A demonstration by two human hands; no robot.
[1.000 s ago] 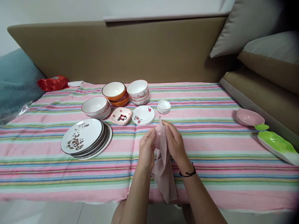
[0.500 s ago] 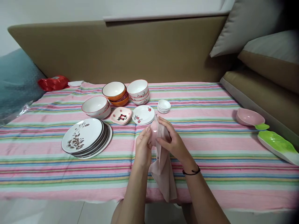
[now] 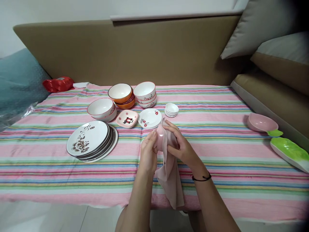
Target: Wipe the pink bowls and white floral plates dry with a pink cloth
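Observation:
My left hand grips a small glossy pink bowl by its left side, thumb on its surface. My right hand is closed on a pale pinkish-beige cloth, pressing it against the bowl's right side. The cloth hides much of the bowl, and its lower end hangs toward the front edge. Just beyond my hands lie a short stack of white flowered plates and a pile of small white dishes.
Brown-patterned plates are stacked at left, near red-rimmed bowls, orange bowls, white bowls and a square cat dish. A pink dish and a green leaf-shaped dish lie at right. Striped cloth covers the surface.
My right hand has shifted slightly with the cloth on the bowl, its thumb moving a little right. The whole view has moved slightly; both hands keep their hold.

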